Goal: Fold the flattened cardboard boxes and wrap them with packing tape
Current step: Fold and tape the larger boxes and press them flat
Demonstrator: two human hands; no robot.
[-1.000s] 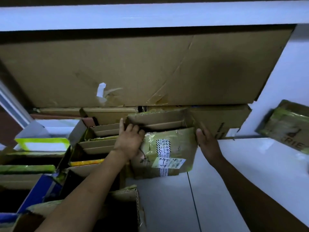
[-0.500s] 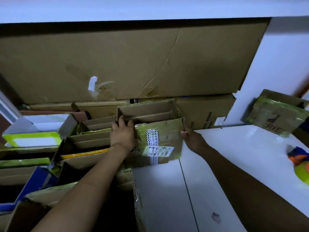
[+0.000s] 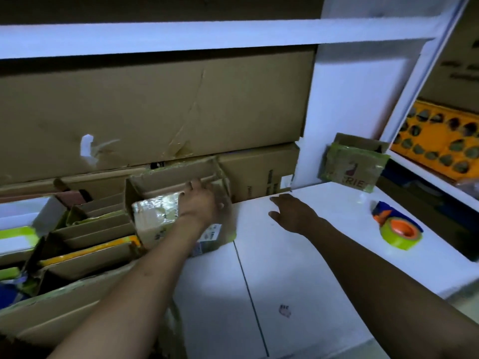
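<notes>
Left hand (image 3: 199, 203) lies on the taped cardboard box (image 3: 155, 218), fingers over its upper edge; whether they clasp it is unclear. Right hand (image 3: 290, 212), fingers straight, is over the white table (image 3: 298, 281), with the box at its 9 o'clock and the tape roll (image 3: 400, 233) at its 3 o'clock.

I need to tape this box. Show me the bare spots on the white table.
Bare: the white table between the right hand and the tape roll, and the near stretch between the forearms. Crowded: the left side, packed with flattened cartons beside the left hand.
</notes>
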